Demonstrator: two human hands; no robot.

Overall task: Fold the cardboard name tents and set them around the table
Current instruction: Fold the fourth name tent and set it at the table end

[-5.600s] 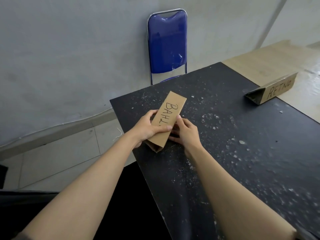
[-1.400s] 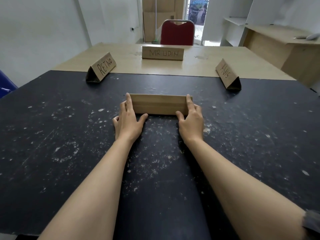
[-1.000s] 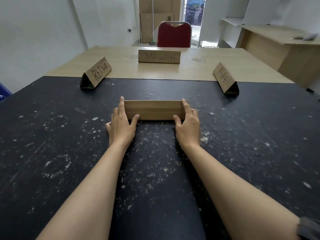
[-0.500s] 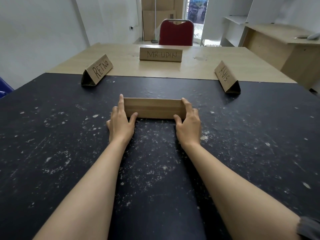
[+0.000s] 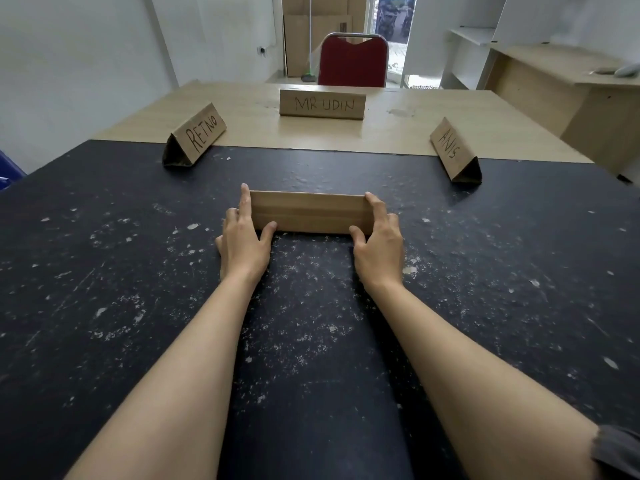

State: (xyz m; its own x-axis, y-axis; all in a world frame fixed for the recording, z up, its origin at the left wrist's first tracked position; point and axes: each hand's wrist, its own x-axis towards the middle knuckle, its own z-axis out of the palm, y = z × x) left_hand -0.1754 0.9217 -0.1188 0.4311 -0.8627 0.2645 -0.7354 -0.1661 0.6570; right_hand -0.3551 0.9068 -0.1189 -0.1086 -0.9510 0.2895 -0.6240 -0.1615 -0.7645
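Note:
A folded cardboard name tent (image 5: 308, 212) lies on the black table (image 5: 138, 271) straight ahead of me, its blank side towards me. My left hand (image 5: 242, 242) rests flat on the table at the tent's left end, index finger straight along the end and thumb against the near face. My right hand (image 5: 379, 244) mirrors it at the right end. Three more tents stand farther off: "RETNO" (image 5: 199, 135) at the left, "MR UDIN" (image 5: 322, 103) at the far middle, "ANIS" (image 5: 452, 150) at the right.
A light wooden table (image 5: 259, 123) adjoins the black one at the far side. A red chair (image 5: 353, 60) stands behind it. A blue chair (image 5: 8, 168) peeks in at the left edge, and a wooden desk (image 5: 554, 84) stands at the right.
Earlier both hands held the tent marked "BAHL" up near the blue chair. It now lies on the black table before me, and over the last second the hands have barely moved.

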